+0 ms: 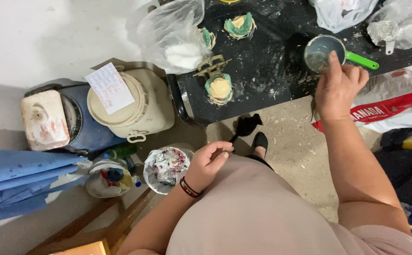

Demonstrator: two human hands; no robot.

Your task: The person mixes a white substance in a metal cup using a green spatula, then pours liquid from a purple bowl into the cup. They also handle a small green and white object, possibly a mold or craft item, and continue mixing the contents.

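Note:
My right hand [339, 87] reaches over the black tabletop [262, 71]. Its thumb rests on the rim of a grey measuring cup [320, 51] with a green handle, and the other fingers are curled with nothing visible in them. My left hand [209, 163] hangs low beside my body with its fingers closed on a thin tool with a black end [245, 126], which points toward the table edge. A yellow dental cast on a metal articulator [219, 85] stands near the table's front edge. Two teal impression trays filled with plaster [240, 26] lie further back.
A clear bag of white powder [177, 45] sits at the table's left corner. More plastic bags [343, 12] lie at the back right. On the floor are a cream lidded bucket [135, 101], a blue container [80, 125], a lined bin [168, 166], bottles, blue cloth [12, 182] and a red-and-white sack [390, 108].

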